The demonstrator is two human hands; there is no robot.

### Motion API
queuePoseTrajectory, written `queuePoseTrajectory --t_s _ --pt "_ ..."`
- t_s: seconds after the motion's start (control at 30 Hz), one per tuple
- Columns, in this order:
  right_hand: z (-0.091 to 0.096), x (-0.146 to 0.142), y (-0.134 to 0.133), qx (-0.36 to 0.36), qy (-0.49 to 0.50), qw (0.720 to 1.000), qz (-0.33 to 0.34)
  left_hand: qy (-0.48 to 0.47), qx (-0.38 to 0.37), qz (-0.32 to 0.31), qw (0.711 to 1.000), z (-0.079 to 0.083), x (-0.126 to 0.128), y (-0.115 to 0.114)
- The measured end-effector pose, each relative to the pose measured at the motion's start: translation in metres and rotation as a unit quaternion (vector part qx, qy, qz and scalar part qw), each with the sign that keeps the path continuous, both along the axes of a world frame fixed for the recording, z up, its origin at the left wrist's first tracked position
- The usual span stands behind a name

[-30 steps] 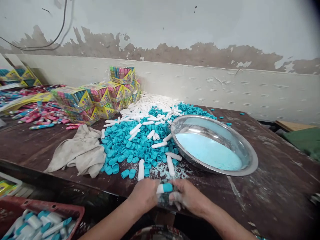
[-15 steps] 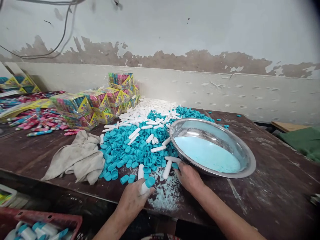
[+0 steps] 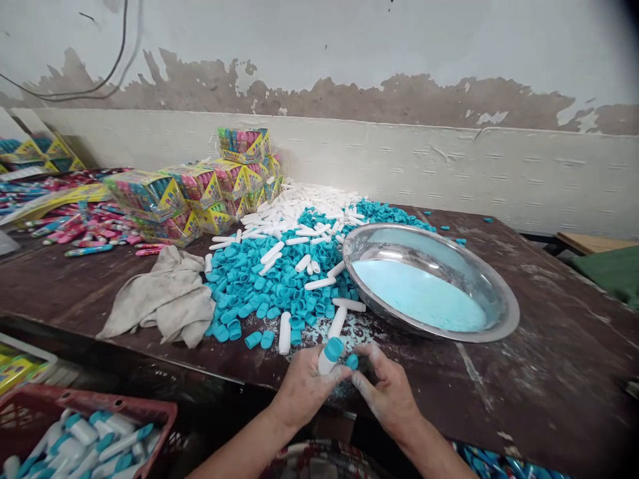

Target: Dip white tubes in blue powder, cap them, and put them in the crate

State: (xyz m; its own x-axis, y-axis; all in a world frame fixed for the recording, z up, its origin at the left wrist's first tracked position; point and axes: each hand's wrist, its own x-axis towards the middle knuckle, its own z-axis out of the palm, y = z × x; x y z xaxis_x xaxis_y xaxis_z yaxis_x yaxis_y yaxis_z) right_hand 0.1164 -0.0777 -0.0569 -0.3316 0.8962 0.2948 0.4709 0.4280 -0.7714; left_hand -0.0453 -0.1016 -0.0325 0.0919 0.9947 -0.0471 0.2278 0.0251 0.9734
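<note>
My left hand (image 3: 302, 392) is closed around a white plastic tube (image 3: 325, 364) topped with a blue cap, held tilted upward over the table's front edge. Close beside it, my right hand (image 3: 392, 392) pinches a small blue cap (image 3: 352, 361) between thumb and forefinger; whether a tube sits under that cap is hidden. The two thumbs nearly touch. Just beyond the hands lie loose white tubes (image 3: 338, 322) and a heap of blue caps (image 3: 259, 279). To the right stands a steel basin (image 3: 506, 313) holding pale blue powder (image 3: 419, 296).
A grey cloth (image 3: 164, 293) lies left of the caps. Stacked display boxes (image 3: 200, 189) and colourful pens (image 3: 94, 229) occupy the back left. Below the table, a red crate (image 3: 167, 416) contains capped tubes. Spilled powder marks the tabletop near the basin.
My right hand has come away from the basin's edge to meet my left hand, and a small blue cap now shows in its fingers. The left hand has shifted right with its capped tube.
</note>
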Motion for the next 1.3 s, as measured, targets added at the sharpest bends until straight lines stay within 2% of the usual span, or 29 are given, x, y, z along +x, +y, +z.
queuePoseTrajectory --t_s 0.1,0.2,0.3,0.4,0.5,0.57,0.73,0.9,1.0,1.1,1.2,1.3 --pt "0.004 -0.002 0.0 -0.031 -0.036 0.998 0.031 0.054 0.027 0.003 0.998 -0.004 0.001 -0.001" --pt "0.013 -0.002 0.003 -0.041 -0.055 0.995 0.071 0.095 0.042 -0.033 0.994 -0.006 -0.001 0.001" --pt "0.019 0.003 0.006 -0.07 -0.054 0.992 0.085 0.119 0.025 -0.064 0.99 -0.006 -0.004 0.004" --pt "0.021 0.013 0.008 -0.173 0.029 0.983 0.054 0.18 0.016 -0.048 0.982 -0.005 -0.009 0.005" --pt "0.028 0.022 0.007 -0.297 0.16 0.94 0.057 0.308 0.01 -0.055 0.95 -0.007 -0.012 0.004" --pt "0.034 0.025 0.006 -0.328 0.193 0.922 0.08 0.368 0.015 -0.072 0.927 -0.008 -0.011 0.002" --pt "0.044 0.023 0.003 -0.321 0.144 0.927 0.13 0.392 0.03 -0.111 0.913 -0.007 -0.004 -0.002" --pt "0.044 0.023 0.004 -0.349 0.121 0.915 0.162 0.414 0.05 -0.144 0.898 -0.003 -0.001 -0.001" --pt "0.042 0.021 0.005 -0.358 0.126 0.91 0.167 0.431 0.058 -0.154 0.887 -0.003 0.001 0.001" --pt "0.041 0.011 0.004 -0.344 0.121 0.917 0.16 0.444 0.052 -0.147 0.882 -0.003 0.002 -0.001" --pt "0.039 -0.006 -0.002 -0.321 0.074 0.929 0.168 0.458 0.029 -0.136 0.878 -0.002 -0.008 -0.012" --pt "0.036 -0.015 -0.008 -0.32 0.033 0.929 0.183 0.459 -0.006 -0.121 0.88 -0.006 -0.045 -0.033"
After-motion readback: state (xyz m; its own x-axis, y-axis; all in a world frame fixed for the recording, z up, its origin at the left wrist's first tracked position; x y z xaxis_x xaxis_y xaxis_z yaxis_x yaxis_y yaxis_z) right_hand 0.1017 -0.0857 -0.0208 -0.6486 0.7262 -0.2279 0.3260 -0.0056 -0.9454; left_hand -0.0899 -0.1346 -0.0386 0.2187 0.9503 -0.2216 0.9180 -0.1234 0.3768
